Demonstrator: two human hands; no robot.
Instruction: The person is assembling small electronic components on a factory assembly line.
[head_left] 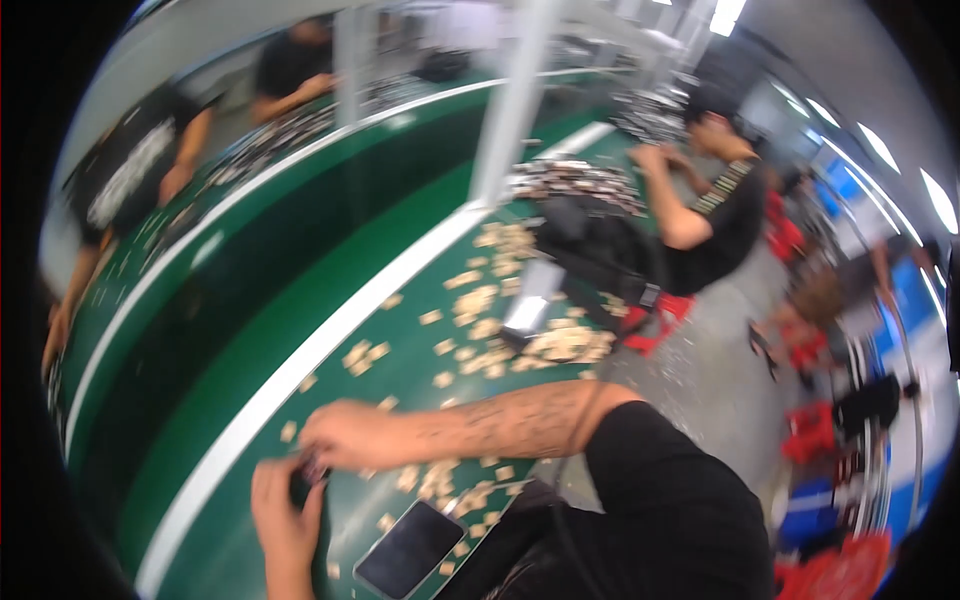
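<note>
Over the green work surface, at the lower left, my two hands meet around a small dark object. My left hand grips it from below between thumb and fingers. From the other side my right hand pinches it, fingers closed. Blur and the fingers hide most of the object, so its kind cannot be made out. A phone with a dark screen lies just right of my left hand. Many small pale square pieces are scattered beyond and beneath my right forearm.
A white rail borders the green conveyor on my left. Ahead are a shiny rectangular item, a black bag and a heap of small parts. A co-worker sits there; others stand across the conveyor.
</note>
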